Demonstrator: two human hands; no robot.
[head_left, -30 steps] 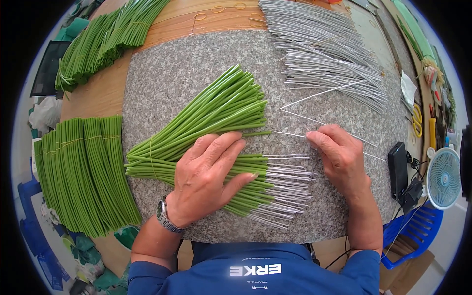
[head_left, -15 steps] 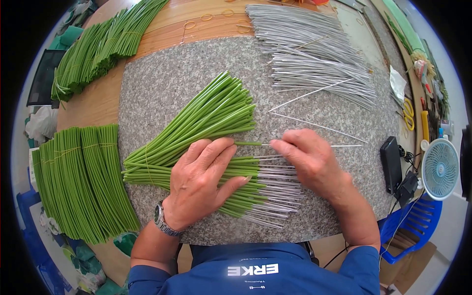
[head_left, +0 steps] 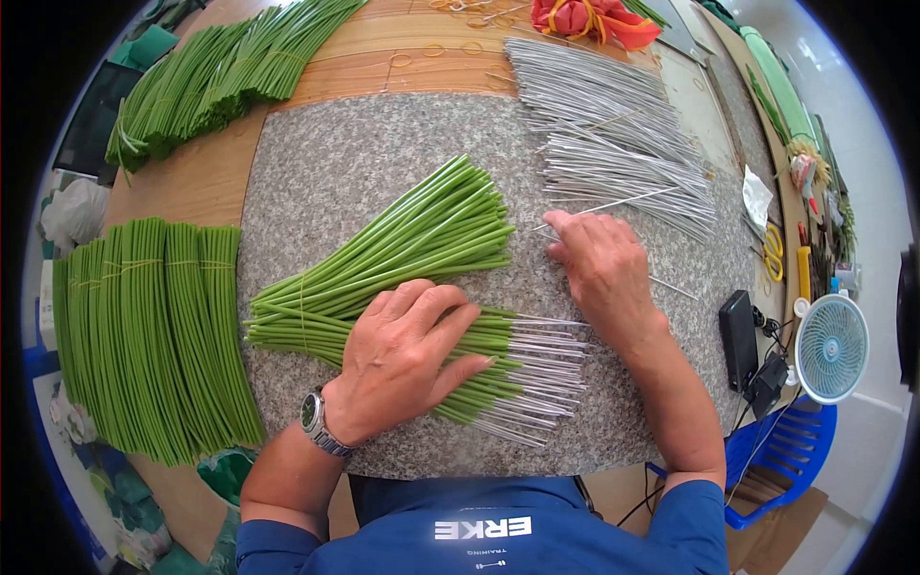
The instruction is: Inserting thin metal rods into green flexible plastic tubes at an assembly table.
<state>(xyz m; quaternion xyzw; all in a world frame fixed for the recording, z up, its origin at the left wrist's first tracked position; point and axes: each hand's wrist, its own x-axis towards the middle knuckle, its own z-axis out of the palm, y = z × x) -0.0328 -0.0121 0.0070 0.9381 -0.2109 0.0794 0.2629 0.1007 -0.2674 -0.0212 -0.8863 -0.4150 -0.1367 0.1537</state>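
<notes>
My left hand (head_left: 407, 345) lies across a bunch of green plastic stems (head_left: 479, 340), fingers draped over them and thumb spread away. Grey metal wires (head_left: 546, 350) stick out of the right ends of this lower bunch. A second fan of green stems (head_left: 422, 230), with no wire showing at its right ends, angles up just above the hand. My right hand (head_left: 604, 264) has its thumb and forefinger pinched at the left end of a loose thin wire (head_left: 623, 202). Another loose wire (head_left: 674, 287) passes partly behind that hand.
Beyond my right hand lies a pile of straight wires (head_left: 613, 125). Banded green stem bundles (head_left: 153, 335) rest at left, more stems (head_left: 220, 81) at far left. At right are yellow-handled scissors (head_left: 772, 251), a black box (head_left: 737, 340) and a small fan (head_left: 832, 349).
My right hand has left the stem end above my left hand and moved up to the loose wires. My left hand stays on the lower bunch. The whole view has shifted slightly.
</notes>
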